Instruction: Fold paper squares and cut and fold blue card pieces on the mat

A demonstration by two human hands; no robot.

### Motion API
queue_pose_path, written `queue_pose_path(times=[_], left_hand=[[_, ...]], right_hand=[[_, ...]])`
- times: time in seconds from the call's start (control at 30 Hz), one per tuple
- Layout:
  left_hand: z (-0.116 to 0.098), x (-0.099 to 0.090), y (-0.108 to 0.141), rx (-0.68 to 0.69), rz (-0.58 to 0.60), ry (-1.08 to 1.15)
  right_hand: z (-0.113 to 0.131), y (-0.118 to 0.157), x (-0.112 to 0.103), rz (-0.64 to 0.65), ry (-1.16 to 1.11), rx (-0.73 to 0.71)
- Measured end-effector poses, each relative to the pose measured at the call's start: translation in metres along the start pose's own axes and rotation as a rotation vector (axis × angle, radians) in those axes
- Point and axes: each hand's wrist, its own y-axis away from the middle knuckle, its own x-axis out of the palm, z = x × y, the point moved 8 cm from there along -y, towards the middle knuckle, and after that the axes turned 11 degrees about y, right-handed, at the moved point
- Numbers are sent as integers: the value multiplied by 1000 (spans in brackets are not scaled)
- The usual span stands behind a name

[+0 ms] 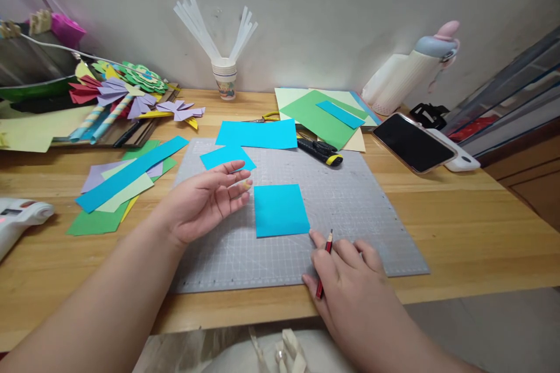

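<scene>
A blue paper square (281, 210) lies flat on the grey cutting mat (367, 215). To its left my left hand (207, 204) is raised over the mat, palm turned up and inward, its fingers loosely apart and empty. A red and black pencil (324, 271) is held in my right hand (350, 280), tip pointing away from me. One fingertip of that hand is at the square's lower right corner. Behind my left hand lies a smaller blue piece (225, 157), partly under a long blue rectangle (258, 134) at the mat's back edge.
A black and yellow utility knife (321, 152) rests on the mat's back part. Paper scraps (126, 178) and paper flowers (131, 93) lie left. At the back stand a paper cup of white sticks (226, 78), green sheets (321, 113), a phone (413, 143) and a bottle (411, 70).
</scene>
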Motion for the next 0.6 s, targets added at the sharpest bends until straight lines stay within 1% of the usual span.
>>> queue_pose_path(times=[0.07, 0.13, 0.33, 0.43, 0.47, 0.5, 0.57, 0.6], left_hand=[[3, 4, 0, -27, 69, 31], [4, 6, 0, -38, 114, 39], [6, 10, 1, -53, 166, 24], [7, 10, 2, -38, 172, -64], [5, 9, 1, 2, 166, -152], [2, 9, 2, 71, 158, -288], [-4, 15, 4, 280, 177, -699], [-4, 23, 7, 395, 219, -948]], right_hand=[[0, -1, 0, -2, 5, -4], [0, -2, -1, -9, 7, -4], [0, -3, -2, -13, 5, -5], [0, -2, -3, -16, 17, -10], [1, -2, -3, -15, 23, -13], [1, -2, -3, -14, 28, -16], [1, -2, -3, -8, 30, -19], [1, -2, -2, -1, 29, -21]])
